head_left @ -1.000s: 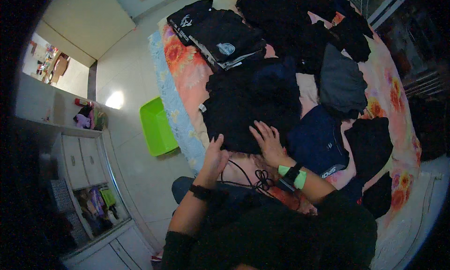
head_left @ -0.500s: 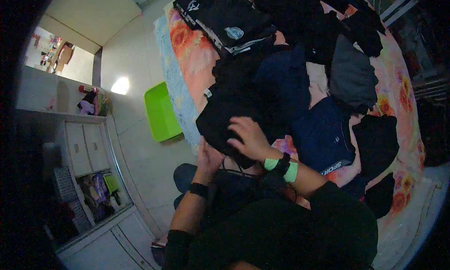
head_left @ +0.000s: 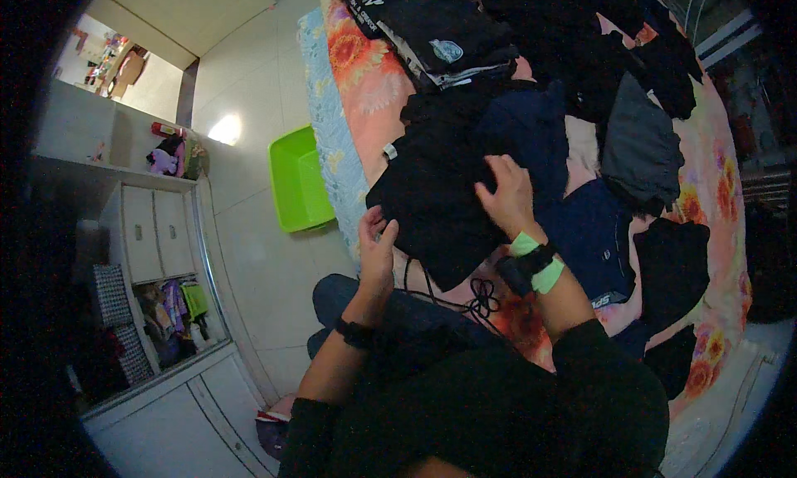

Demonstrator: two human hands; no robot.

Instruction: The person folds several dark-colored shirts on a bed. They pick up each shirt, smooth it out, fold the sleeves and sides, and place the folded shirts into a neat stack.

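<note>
A dark black garment (head_left: 436, 204), folded into a rough block, lies on the bed in front of me; its exact kind is not clear. A small pale tag (head_left: 390, 151) shows at its upper left edge. My left hand (head_left: 378, 241) is at the garment's left edge, fingers slightly bent and thumb apart. On the right side of the cloth rests my right hand (head_left: 508, 197), its fingers spread. Black cord (head_left: 481, 299) lies looped below the garment. A navy garment (head_left: 523, 137) sits beside it at the upper right.
Folded dark clothes (head_left: 448, 42) are stacked at the far side of the floral bedsheet (head_left: 365, 71). Navy shorts (head_left: 585, 245), a grey garment (head_left: 639, 150) and black pieces (head_left: 672, 270) lie to the right. A green plastic tub (head_left: 300, 179) stands on the floor; a cabinet (head_left: 158, 237) is at left.
My right hand has moved right and up across the black garment, its fingers still apart. The left hand has shifted up along the left edge. More of the cord shows, and the view has shifted.
</note>
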